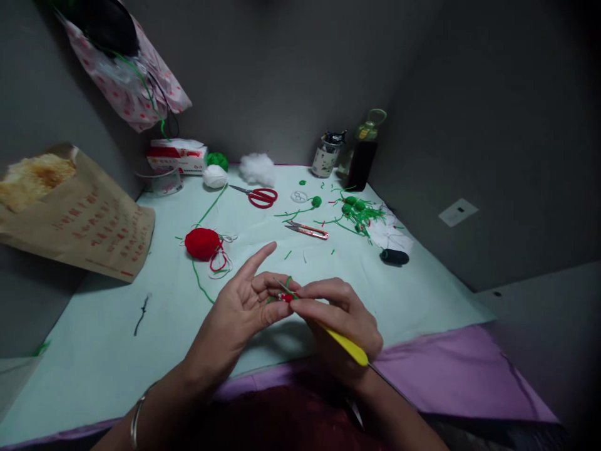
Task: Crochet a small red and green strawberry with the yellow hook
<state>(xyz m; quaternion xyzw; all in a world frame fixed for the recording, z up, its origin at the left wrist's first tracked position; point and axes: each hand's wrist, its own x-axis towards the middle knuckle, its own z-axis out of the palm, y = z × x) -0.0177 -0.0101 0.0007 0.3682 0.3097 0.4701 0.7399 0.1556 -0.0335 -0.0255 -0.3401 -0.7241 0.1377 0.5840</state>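
Between the thumb and fingers of my left hand (248,299) is a small red, white and green crochet piece (287,297), its index finger stretched out. My right hand (345,313) grips a crochet hook with a yellow handle (346,346), and its thin metal tip lies at the piece. Fingers partly cover the piece, so its full shape is hidden. Green yarn (201,285) runs from near my left hand across the table past a red yarn ball (203,243).
Red-handled scissors (261,197) and orange thread snips (307,230) lie beyond my hands. Green crocheted balls and yarn scraps (361,213) are at right, near a dark bottle (362,160) and a pen cup (326,156). A paper bag (103,219) stands left; white stuffing (257,169) sits at the back.
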